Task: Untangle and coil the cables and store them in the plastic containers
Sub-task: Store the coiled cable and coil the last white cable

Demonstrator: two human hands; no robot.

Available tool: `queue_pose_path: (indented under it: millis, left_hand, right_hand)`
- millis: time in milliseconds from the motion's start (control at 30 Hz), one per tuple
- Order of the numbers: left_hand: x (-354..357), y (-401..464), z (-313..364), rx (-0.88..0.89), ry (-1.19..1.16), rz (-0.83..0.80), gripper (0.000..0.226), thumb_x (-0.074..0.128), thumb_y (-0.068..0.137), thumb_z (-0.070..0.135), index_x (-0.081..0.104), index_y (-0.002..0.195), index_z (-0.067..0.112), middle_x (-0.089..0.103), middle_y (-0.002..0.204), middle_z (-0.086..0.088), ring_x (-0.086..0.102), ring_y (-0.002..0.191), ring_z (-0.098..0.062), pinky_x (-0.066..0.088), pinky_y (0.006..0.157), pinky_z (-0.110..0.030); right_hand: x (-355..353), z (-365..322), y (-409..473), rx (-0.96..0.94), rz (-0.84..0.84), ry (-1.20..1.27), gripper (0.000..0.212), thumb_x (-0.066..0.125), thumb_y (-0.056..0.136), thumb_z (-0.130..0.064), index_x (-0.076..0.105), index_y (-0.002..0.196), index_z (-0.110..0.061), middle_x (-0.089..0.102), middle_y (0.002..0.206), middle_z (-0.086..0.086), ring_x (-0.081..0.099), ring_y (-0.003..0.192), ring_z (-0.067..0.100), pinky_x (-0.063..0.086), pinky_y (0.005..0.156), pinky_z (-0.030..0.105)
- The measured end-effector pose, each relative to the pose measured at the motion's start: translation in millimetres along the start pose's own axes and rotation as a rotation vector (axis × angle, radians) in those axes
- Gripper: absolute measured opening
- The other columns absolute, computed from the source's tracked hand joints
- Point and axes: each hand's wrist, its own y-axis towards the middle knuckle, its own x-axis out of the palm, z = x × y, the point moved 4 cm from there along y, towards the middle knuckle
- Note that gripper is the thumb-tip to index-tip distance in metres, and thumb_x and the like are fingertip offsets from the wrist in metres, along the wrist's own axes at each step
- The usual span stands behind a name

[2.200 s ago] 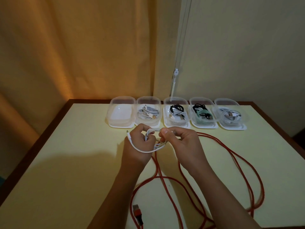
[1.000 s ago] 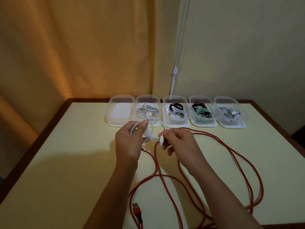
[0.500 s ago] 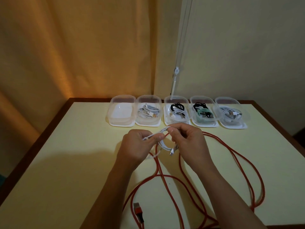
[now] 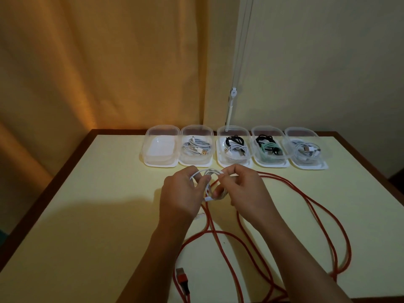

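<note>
A thin white cable [image 4: 210, 172] is wound into a small coil held between both hands just above the table's middle. My left hand [image 4: 182, 195] pinches the coil's left side and my right hand [image 4: 242, 191] pinches its right side, with a white plug sticking out near the thumb. A long red braided cable [image 4: 306, 200] lies in loose loops on the table under and to the right of my hands, its plug [image 4: 182, 278] near the front edge. Five clear plastic containers stand in a row at the back; the leftmost container [image 4: 160, 147] holds no cable.
The other containers [image 4: 269, 147] hold coiled white, black and green cables. The cream table [image 4: 87, 215] has a dark wooden edge. An orange curtain [image 4: 98, 62] and a pale wall rise behind the row, with a blind cord [image 4: 231, 99] hanging down.
The white cable's loose length has been wound into a tighter coil between the hands. Both hands shifted slightly while turning it; the red cable stayed put.
</note>
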Motion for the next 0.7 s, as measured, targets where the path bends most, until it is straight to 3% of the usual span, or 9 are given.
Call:
queue_pose_path:
  millis: [100, 233, 333, 400, 500, 700]
  left_hand:
    - [0, -1, 1, -0.030, 0.057, -0.001, 0.035, 0.067, 0.089, 0.042, 0.052, 0.065, 0.022, 0.043, 0.046, 0.005, 0.042, 0.042, -0.009, 0.033, 0.045, -0.025]
    - [1, 0, 2, 0.028, 0.032, -0.033, 0.030, 0.063, 0.093, 0.040, 0.050, 0.070, 0.024, 0.045, 0.049, 0.005, 0.044, 0.045, -0.009, 0.040, 0.047, -0.025]
    - [1, -3, 5, 0.151, -0.056, -0.115, 0.031, 0.044, 0.101, 0.040, 0.054, 0.075, 0.026, 0.046, 0.050, 0.006, 0.042, 0.047, -0.008, 0.032, 0.048, -0.024]
    - [1, -1, 5, 0.157, -0.076, -0.158, 0.037, 0.037, 0.103, 0.034, 0.059, 0.075, 0.025, 0.048, 0.050, 0.007, 0.046, 0.049, -0.011, 0.036, 0.050, -0.028]
    - [0, 2, 2, 0.133, -0.109, -0.249, 0.035, 0.042, 0.101, 0.025, 0.066, 0.076, 0.022, 0.059, 0.056, 0.000, 0.059, 0.051, -0.013, 0.051, 0.060, -0.039]
    - [-1, 2, -5, -0.135, -0.500, -0.431, 0.028, 0.053, 0.101, 0.020, 0.076, 0.087, 0.012, 0.068, 0.067, 0.000, 0.066, 0.063, -0.012, 0.056, 0.062, -0.025]
  right_hand:
    - [1, 1, 0, -0.036, -0.034, -0.029, 0.020, 0.055, 0.102, -0.028, 0.070, 0.093, -0.018, 0.076, 0.074, -0.006, 0.070, 0.070, 0.004, 0.044, 0.065, 0.021]
    - [1, 7, 4, -0.030, -0.047, 0.009, 0.022, 0.054, 0.102, -0.025, 0.073, 0.093, -0.016, 0.076, 0.078, -0.004, 0.068, 0.071, 0.003, 0.043, 0.062, 0.014]
    - [-2, 8, 5, -0.008, 0.014, 0.070, 0.021, 0.053, 0.103, -0.022, 0.072, 0.095, -0.016, 0.076, 0.078, -0.003, 0.066, 0.069, 0.001, 0.043, 0.058, 0.010]
    - [-4, 8, 4, -0.016, 0.046, 0.089, 0.020, 0.053, 0.103, -0.020, 0.072, 0.094, -0.016, 0.075, 0.075, -0.003, 0.065, 0.066, -0.001, 0.044, 0.057, 0.009]
    - [-3, 7, 4, -0.034, 0.042, 0.119, 0.021, 0.053, 0.103, -0.017, 0.071, 0.093, -0.013, 0.069, 0.067, -0.003, 0.060, 0.060, -0.002, 0.043, 0.055, 0.009]
    - [-2, 6, 6, -0.082, 0.044, 0.139, 0.019, 0.053, 0.103, -0.015, 0.070, 0.097, -0.011, 0.059, 0.062, -0.004, 0.053, 0.056, 0.002, 0.041, 0.055, 0.011]
